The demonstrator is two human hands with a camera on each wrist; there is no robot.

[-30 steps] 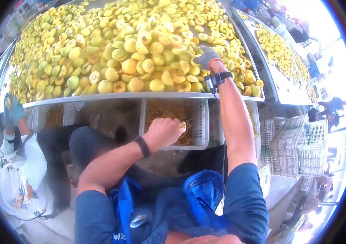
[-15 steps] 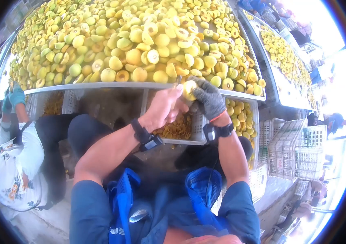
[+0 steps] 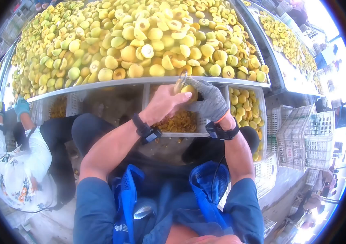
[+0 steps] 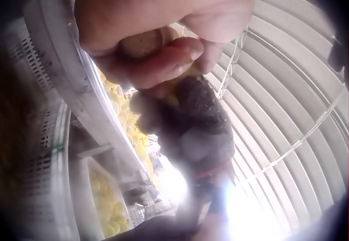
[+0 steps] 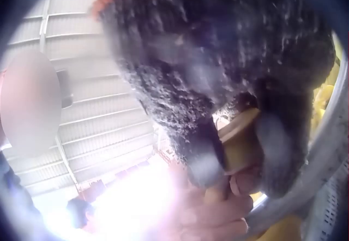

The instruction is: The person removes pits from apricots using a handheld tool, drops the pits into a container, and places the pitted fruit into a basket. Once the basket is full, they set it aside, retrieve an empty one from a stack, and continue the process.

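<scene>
My bare left hand (image 3: 162, 103) grips a small hand tool with a light wooden handle (image 3: 178, 86) and a thin metal loop (image 3: 184, 75) at its tip. In the left wrist view the handle's round end (image 4: 143, 44) shows between the curled fingers. A yellow peach half (image 3: 190, 92) is held by my right hand (image 3: 210, 101), which wears a grey knitted glove. The right wrist view has this peach half (image 5: 240, 147) between gloved finger and thumb, close to the left fingers. Both hands meet at the table's front edge, and the loop overlaps the peach's top.
Halved peaches (image 3: 128, 53) heap the metal-rimmed table (image 3: 112, 83). Below the hands stands a crate of brownish scraps (image 3: 179, 122); right of it, a crate holds peach halves (image 3: 244, 103). Another person (image 3: 24, 175) sits at left. Stacked white crates (image 3: 303, 138) stand at right.
The right hand has come back from the heap with a peach half and joined the left hand. The left hand has risen from over the scrap crate, bringing the tool to the peach.
</scene>
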